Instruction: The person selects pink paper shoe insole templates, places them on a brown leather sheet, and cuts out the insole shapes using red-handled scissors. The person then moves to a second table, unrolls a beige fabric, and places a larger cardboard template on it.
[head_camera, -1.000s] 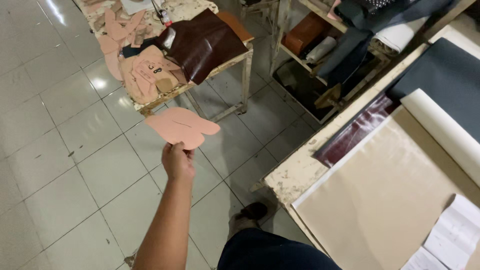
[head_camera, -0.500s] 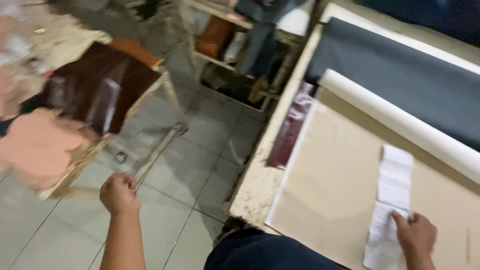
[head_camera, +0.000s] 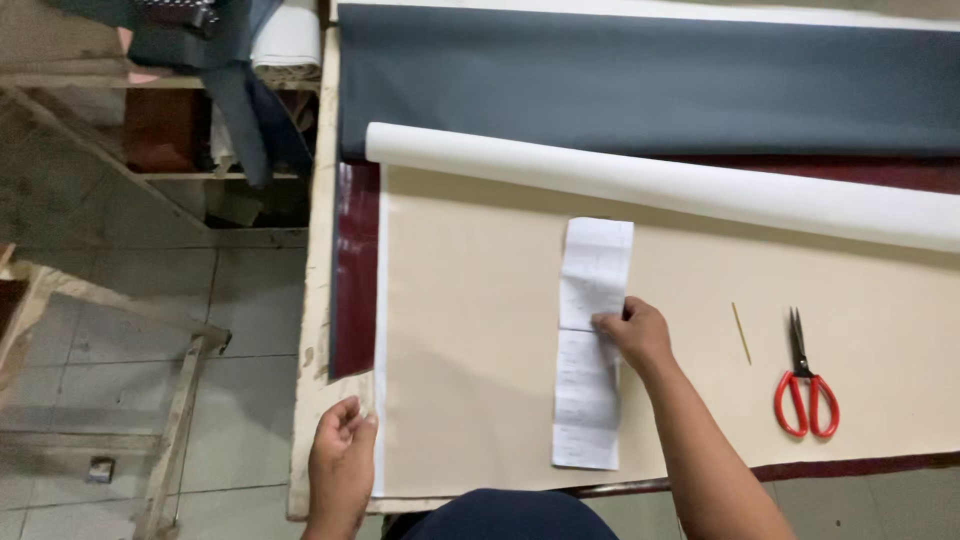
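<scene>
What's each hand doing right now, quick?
Left hand: fingers curled on the beige sheet's edge.
Right hand: pressing on the paper strip.

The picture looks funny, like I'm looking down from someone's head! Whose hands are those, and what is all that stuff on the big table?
You guessed right: the camera sits on a person's head and looks down, so you see their own two bare hands. The right hand presses on a long folded strip of white paper. The left hand touches the near corner of a big beige sheet of material spread over the work table. That sheet unrolls from a white roll. Behind it lies a dark grey sheet, and a dark red sheet peeks out underneath. To the right lie red-handled scissors and a thin stick. Neither hand lifts anything.
</scene>
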